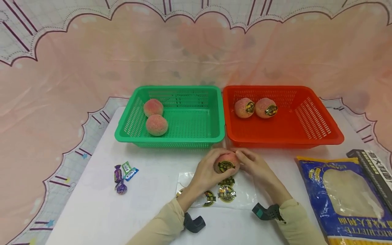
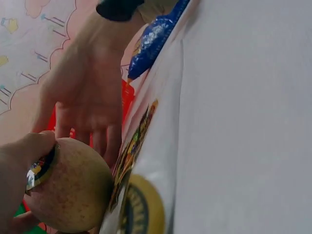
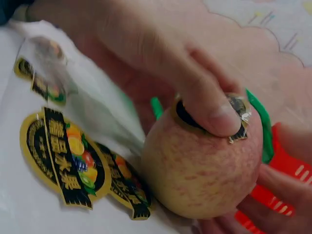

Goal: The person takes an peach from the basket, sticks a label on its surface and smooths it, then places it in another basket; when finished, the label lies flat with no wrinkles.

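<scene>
A pink-and-yellow peach (image 1: pixel 228 158) stands over the sticker sheet (image 1: pixel 245 199), just in front of the baskets. My left hand (image 1: pixel 206 173) grips the peach, its thumb lying on a black-and-gold sticker (image 3: pixel 239 105) on the fruit's skin. At the peach's right side is my right hand (image 1: pixel 256 168), with fingers (image 2: pixel 100 141) extended toward the fruit and nothing in its grasp. Black-and-gold fruit stickers (image 3: pixel 63 156) remain on the clear sheet, partly covered by the left forearm.
Behind stands a green basket (image 1: pixel 171 140) with two peaches (image 1: pixel 157 125) bearing no visible stickers. The red basket (image 1: pixel 284 141) beside it holds two stickered peaches (image 1: pixel 265 108). Wrapped candies (image 1: pixel 118 174) lie at left; a blue pasta bag (image 1: pixel 318 200) and black box (image 1: pixel 378 173) at right.
</scene>
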The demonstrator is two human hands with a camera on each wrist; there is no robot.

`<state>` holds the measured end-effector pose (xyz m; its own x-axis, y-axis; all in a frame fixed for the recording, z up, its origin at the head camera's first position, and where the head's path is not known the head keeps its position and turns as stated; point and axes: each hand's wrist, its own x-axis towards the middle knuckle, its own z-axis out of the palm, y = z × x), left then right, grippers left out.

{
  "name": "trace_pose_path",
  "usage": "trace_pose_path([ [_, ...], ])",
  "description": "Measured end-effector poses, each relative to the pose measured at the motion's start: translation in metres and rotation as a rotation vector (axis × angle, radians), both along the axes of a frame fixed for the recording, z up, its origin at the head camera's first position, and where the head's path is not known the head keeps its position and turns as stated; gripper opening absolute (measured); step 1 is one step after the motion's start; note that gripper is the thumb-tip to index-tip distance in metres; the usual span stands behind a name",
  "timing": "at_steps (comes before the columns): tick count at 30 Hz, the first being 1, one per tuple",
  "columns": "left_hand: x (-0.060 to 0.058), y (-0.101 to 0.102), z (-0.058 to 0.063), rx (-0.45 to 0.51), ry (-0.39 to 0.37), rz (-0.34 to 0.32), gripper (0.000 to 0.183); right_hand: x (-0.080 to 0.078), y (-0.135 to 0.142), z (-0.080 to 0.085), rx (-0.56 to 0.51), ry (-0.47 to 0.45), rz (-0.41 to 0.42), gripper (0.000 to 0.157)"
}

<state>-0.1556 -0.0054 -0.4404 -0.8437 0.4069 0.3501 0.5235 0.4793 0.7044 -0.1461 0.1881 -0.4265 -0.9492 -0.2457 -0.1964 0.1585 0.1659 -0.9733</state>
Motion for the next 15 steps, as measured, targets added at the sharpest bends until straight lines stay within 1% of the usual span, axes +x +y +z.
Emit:
trace_pose_path([
  [2, 0.0, 0.0, -0.003, 0.011, -0.061, 0.024, 0.056, 0.002, 0.004, 0.0, -0.121, -0.052, -0.127, 0.053],
  [3, 0.0, 0.0, -0.004, 0.019, -0.107, 0.035, 0.06, 0.004, 0.008, 0.0, -0.195, -0.071, -0.185, 0.052],
  [5, -0.001, 0.0, -0.007, 0.033, -0.196, 0.047, 0.067, 0.008, 0.017, 0.001, -0.374, -0.111, -0.287, 0.043],
  [6, -0.001, 0.0, -0.008, 0.043, -0.232, 0.044, 0.069, 0.011, 0.021, 0.002, -0.474, -0.121, -0.33, 0.036],
  [8, -0.002, -0.001, -0.008, 0.058, -0.28, 0.041, 0.071, 0.015, 0.03, 0.006, -0.715, -0.143, -0.419, 0.021],
  [9, -0.002, -0.002, -0.008, 0.063, -0.295, 0.041, 0.071, 0.016, 0.034, 0.009, -0.832, -0.157, -0.464, 0.016],
  [10, -0.002, -0.002, -0.007, 0.072, -0.295, 0.038, 0.07, 0.017, 0.038, 0.012, -0.945, -0.154, -0.512, 0.012],
  [11, -0.002, -0.003, -0.006, 0.083, -0.286, 0.027, 0.068, 0.017, 0.042, 0.016, -1.047, -0.149, -0.567, 0.011],
  [13, -0.002, -0.004, -0.001, 0.099, -0.248, -0.002, 0.064, 0.016, 0.05, 0.022, -1.231, -0.128, -0.682, 0.015],
  [14, -0.001, -0.004, 0.003, 0.113, -0.228, -0.026, 0.063, 0.016, 0.054, 0.025, -1.295, -0.124, -0.733, 0.019],
  [15, -0.001, -0.004, 0.007, 0.131, -0.202, -0.055, 0.062, 0.015, 0.058, 0.028, -1.333, -0.119, -0.776, 0.023],
])
